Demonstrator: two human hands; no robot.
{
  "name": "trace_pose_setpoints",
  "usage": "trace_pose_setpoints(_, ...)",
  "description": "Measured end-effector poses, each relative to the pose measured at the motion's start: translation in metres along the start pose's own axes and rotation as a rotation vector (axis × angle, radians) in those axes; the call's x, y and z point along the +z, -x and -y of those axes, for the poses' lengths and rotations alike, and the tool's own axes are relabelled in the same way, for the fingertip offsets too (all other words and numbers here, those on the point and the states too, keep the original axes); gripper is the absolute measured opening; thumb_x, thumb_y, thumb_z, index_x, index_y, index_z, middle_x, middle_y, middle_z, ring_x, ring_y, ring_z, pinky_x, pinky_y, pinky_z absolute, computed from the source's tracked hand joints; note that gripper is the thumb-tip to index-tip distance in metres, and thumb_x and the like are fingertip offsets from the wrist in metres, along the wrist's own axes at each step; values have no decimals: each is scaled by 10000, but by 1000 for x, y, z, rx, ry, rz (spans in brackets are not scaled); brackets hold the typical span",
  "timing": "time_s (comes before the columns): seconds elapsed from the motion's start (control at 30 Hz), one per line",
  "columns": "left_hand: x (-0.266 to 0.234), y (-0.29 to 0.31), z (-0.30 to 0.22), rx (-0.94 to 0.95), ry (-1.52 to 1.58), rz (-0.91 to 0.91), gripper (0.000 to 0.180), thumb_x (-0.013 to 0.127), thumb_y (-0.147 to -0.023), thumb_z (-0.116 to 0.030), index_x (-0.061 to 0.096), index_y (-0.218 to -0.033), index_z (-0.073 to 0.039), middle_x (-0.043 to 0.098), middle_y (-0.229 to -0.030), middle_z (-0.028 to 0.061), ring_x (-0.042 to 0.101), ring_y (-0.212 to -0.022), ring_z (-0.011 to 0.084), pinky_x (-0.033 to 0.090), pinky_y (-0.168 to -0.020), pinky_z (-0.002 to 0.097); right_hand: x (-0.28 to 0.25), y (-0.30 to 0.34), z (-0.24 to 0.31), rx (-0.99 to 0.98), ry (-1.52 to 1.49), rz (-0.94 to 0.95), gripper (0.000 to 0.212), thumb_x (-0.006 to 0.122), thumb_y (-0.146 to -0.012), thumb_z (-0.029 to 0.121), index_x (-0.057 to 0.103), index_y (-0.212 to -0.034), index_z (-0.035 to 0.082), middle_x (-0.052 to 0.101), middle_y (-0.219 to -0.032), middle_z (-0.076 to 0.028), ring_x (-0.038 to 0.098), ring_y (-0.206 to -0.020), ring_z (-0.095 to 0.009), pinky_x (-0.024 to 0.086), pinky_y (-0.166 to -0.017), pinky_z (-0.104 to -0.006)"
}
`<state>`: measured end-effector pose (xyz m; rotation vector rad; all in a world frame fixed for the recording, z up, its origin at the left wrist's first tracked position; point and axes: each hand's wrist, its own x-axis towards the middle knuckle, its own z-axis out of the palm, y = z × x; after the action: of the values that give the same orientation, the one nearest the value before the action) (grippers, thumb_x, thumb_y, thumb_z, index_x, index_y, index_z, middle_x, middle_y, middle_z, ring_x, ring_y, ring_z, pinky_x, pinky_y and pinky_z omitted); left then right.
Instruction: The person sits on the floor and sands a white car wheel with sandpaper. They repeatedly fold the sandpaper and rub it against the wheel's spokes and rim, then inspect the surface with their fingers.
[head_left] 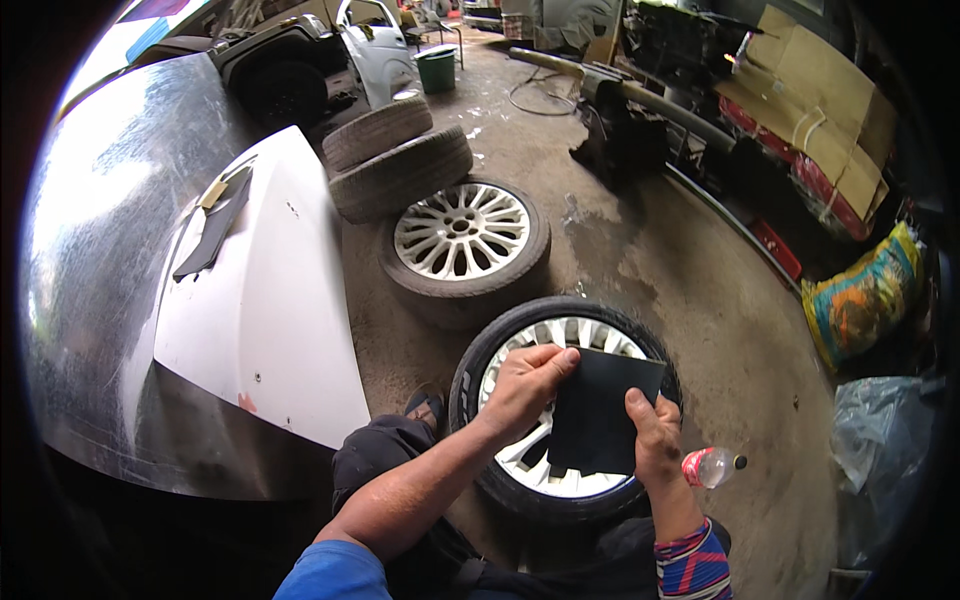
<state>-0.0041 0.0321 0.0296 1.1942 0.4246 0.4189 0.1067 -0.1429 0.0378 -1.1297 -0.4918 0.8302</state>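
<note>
Both of my hands hold a dark, flat sheet of sandpaper [597,420] above the near wheel. My left hand [527,388] pinches its upper left corner between thumb and fingers. My right hand [656,438] grips the right edge, thumb on the face and fingers mostly hidden behind. Beneath the sheet lies a tyre [487,348] with a white multi-spoke rim [560,333], flat on the floor and partly covered by the sheet and my hands. A clear bottle with a red label [710,467] lies by the tyre, close to my right wrist.
A second wheel with a white rim [462,228] lies ahead, beside stacked tyres [405,170]. To the left, a white car panel [285,300] rests on a shiny metal surface [110,250]. Car parts, cardboard [815,90], a colourful sack [868,290] and clear plastic [875,430] line the right.
</note>
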Motion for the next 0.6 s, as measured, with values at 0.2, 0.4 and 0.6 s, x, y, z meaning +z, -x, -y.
trace_pose_setpoints(0.2, 0, -1, 1, 8, -77, 1, 322, 620, -1044, -269, 682, -842, -26, 555, -706, -69, 478, -646, 22, 379, -558, 243, -5, 0, -11, -51, 53, 10, 269, 567, -1056, 172, 671, -1206, -26, 711, -1131, -51, 643, -1009, -114, 506, -939, -278)
trace_pose_setpoints(0.4, -1, 5, -1, 106, -325, -52, 330, 615, -1051, -275, 672, -856, -15, 548, -676, -54, 483, -645, 23, 385, -544, 248, -6, 2, -17, -56, 50, -34, 260, 566, -1059, 167, 658, -1212, -22, 704, -1124, -50, 639, -1009, -115, 505, -938, -273)
trace_pose_setpoints(0.6, 6, 5, -2, 85, -378, 15, 375, 656, -1033, -322, 634, -808, -23, 509, -686, -72, 456, -656, 33, 379, -560, 248, -5, 1, -16, -118, 74, -95, 279, 563, -1063, 181, 655, -1224, -27, 702, -1127, -48, 630, -1004, -115, 499, -926, -269)
